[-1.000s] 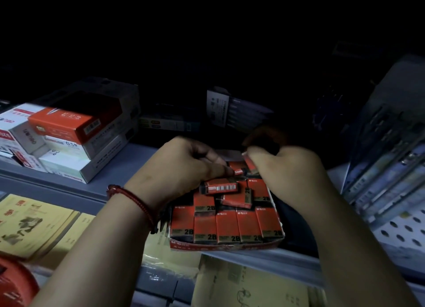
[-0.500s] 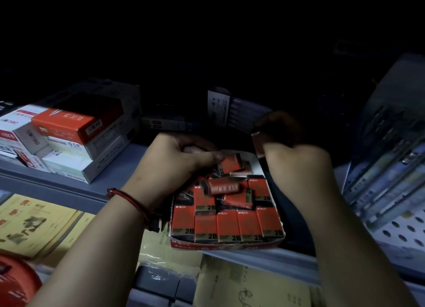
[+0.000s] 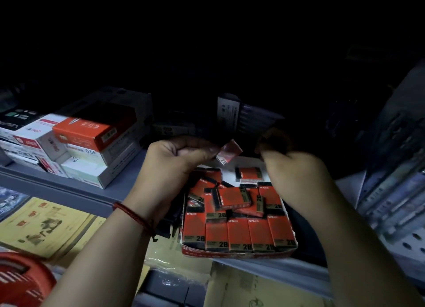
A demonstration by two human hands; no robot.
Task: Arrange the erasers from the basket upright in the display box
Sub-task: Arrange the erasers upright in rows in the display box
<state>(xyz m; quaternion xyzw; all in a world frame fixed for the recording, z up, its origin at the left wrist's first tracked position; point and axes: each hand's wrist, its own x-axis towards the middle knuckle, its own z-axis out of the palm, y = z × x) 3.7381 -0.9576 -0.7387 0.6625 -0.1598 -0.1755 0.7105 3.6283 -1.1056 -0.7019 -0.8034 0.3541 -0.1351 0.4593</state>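
One eraser point(image 3: 229, 153) aslant in left hand point(image 3: 181, 156), 2B end lower-left

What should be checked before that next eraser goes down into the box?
1. Grip: left hand pinches the held eraser: ok.
2. Order: front row, five upright in the display box: ok.
3. Behind it: loose erasers lie flat and jumbled: not ok.
4. Room: bare white floor shows at the box's back: ok.
5. Helper: right hand free? Cannot tell, its fingers are in shadow.
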